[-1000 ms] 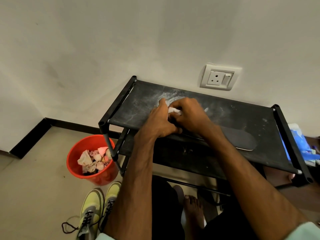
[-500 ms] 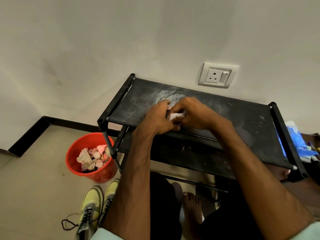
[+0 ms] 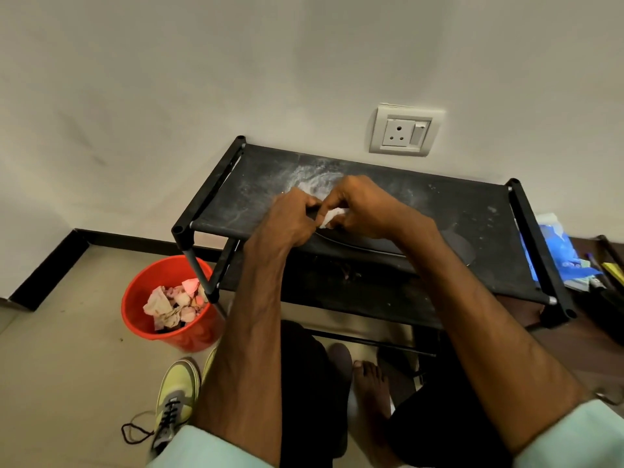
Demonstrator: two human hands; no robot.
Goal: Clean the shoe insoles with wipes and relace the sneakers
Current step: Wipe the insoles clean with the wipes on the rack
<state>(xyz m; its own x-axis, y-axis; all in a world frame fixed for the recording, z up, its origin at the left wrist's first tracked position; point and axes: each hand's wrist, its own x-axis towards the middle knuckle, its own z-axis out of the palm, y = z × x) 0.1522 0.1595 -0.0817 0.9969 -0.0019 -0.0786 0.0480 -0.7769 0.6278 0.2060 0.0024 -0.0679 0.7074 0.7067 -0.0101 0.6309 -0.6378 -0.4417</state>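
A dark insole (image 3: 461,248) lies along the front of the black shoe rack (image 3: 256,197). My left hand (image 3: 287,219) pinches its toe end with curled fingers. Right beside it, my right hand (image 3: 366,207) grips a crumpled white wipe (image 3: 332,216) against the same end; the two hands touch. My right forearm hides the insole's middle. Two yellow sneakers (image 3: 175,398) stand on the floor at the lower left, one mostly behind my left arm, with a loose black lace (image 3: 135,430) trailing out.
A red bucket (image 3: 133,298) with several used wipes stands left of the rack. A blue wipes pack (image 3: 557,255) lies past the rack's right end. A wall socket (image 3: 403,131) is above the rack. My bare foot (image 3: 369,383) is under it.
Both hands stay together at the insole's toe end. The right hand's fingers have shifted a little on the wipe, and the left hand has curled tighter.
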